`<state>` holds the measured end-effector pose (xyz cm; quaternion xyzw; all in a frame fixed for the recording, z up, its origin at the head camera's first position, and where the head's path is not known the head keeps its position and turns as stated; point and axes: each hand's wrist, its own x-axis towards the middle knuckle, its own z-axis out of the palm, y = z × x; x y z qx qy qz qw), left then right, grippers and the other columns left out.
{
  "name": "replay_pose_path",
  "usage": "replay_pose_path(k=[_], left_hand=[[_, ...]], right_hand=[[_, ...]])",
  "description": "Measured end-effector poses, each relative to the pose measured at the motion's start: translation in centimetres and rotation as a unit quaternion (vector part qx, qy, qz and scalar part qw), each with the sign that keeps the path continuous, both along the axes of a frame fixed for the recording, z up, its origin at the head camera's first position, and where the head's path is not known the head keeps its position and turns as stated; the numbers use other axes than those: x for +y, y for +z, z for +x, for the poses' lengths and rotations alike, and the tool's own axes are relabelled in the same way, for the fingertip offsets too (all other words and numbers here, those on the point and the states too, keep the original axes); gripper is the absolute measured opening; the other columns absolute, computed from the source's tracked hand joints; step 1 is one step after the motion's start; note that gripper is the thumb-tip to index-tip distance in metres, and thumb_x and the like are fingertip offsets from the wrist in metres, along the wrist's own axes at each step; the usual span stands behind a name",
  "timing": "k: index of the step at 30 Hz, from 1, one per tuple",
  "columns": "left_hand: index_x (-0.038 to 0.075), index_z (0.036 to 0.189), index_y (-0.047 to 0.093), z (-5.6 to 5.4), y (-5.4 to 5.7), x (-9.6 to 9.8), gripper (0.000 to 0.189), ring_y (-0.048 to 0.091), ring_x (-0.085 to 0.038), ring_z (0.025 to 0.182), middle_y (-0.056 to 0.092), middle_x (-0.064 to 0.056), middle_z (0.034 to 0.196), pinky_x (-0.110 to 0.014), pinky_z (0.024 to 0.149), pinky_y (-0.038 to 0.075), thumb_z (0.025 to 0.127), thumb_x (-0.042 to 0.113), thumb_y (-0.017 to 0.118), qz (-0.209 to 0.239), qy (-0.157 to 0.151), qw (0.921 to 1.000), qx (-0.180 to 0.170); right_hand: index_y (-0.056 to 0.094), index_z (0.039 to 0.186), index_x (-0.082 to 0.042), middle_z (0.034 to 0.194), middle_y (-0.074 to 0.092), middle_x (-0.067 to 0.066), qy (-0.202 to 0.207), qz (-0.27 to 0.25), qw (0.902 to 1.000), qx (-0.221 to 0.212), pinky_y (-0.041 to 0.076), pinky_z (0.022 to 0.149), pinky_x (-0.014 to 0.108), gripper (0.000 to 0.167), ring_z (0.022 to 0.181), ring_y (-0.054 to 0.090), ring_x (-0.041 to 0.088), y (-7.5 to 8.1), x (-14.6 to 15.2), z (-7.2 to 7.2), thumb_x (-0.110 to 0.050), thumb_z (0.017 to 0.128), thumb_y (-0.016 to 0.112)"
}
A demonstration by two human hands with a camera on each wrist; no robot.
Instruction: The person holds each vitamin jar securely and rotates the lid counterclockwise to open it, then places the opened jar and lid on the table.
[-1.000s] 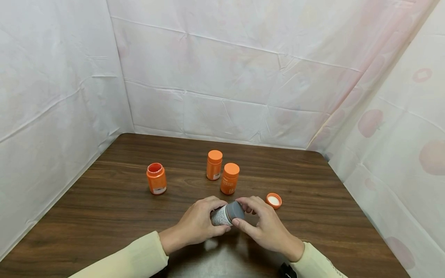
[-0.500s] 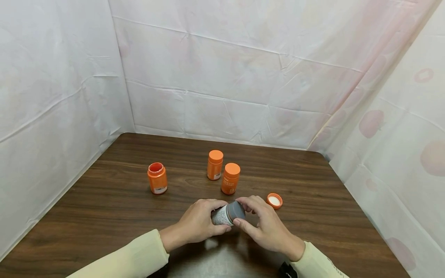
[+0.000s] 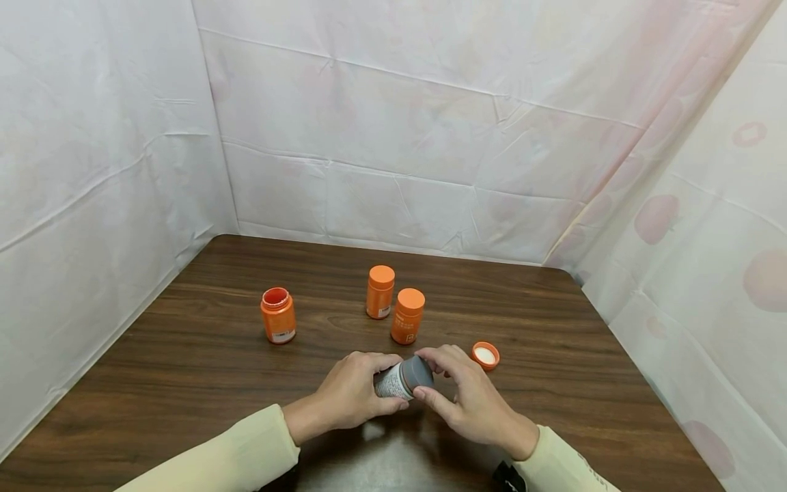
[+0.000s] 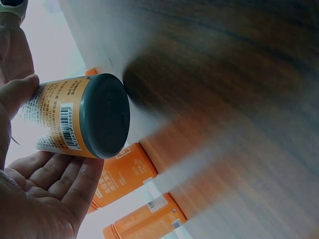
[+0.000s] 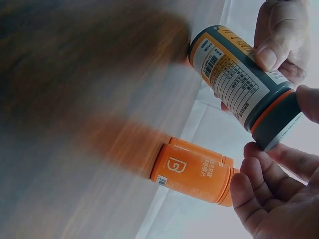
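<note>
Tilted over the front of the table, a dark grey-green pill bottle [image 3: 391, 383] is held between both hands. The left hand [image 3: 347, 393] grips its body, fingers behind and thumb in front. At the other end, the right hand [image 3: 476, 396] pinches the grey cap [image 3: 418, 373] between thumb and fingers. An orange ring [image 5: 271, 110] shows between cap and body in the right wrist view. White and yellow labels with a barcode [image 5: 212, 60] cover the side. In the left wrist view, the dark bottle base [image 4: 105, 115] faces the camera.
Two capped orange bottles stand beyond the hands, one nearer [image 3: 407, 317] and one farther [image 3: 380, 294]. A lidless orange bottle [image 3: 279, 320] is at the left. Right of them an orange lid [image 3: 486, 355] lies white inside up. Pale curtains [image 3: 393, 137] enclose the wooden table [image 3: 184, 369].
</note>
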<state>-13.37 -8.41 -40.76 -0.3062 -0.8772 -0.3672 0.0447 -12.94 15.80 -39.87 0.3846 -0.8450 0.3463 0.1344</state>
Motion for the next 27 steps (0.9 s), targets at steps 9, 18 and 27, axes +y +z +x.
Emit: replay_pose_path(k=[9,18,27], left_hand=[[0.030,0.107,0.071,-0.09,0.09,0.00,0.034,0.058,-0.001,0.074,0.066,0.016,0.089,-0.023,0.065,0.048,0.079,0.031,0.091,0.001,-0.002,1.0000,-0.007],[0.029,0.106,0.071,-0.13,0.06,-0.01,0.034,0.059,-0.001,0.074,0.065,0.016,0.087,-0.023,0.065,0.049,0.078,0.032,0.091,0.002,-0.006,1.0000,-0.005],[0.028,0.109,0.071,-0.22,0.19,-0.10,0.035,0.059,-0.001,0.075,0.067,0.015,0.090,-0.023,0.067,0.049,0.079,0.032,0.090,0.004,-0.010,0.9998,-0.018]], right_hand=[[0.061,0.133,-0.015,0.105,0.059,-0.009,0.008,0.007,0.9999,-0.005,0.053,0.081,0.035,0.043,0.097,0.056,0.011,0.13,0.10,-0.02,-0.031,0.096,0.074],[0.056,0.139,-0.022,0.117,0.059,-0.011,0.015,0.018,0.9995,-0.019,0.055,0.085,0.038,0.049,0.106,0.056,0.010,0.22,0.20,-0.06,-0.028,0.095,0.075],[0.052,0.143,-0.016,0.129,0.059,-0.007,0.043,0.027,0.9987,-0.010,0.054,0.093,0.040,0.052,0.115,0.055,0.014,0.47,0.37,-0.25,-0.022,0.096,0.074]])
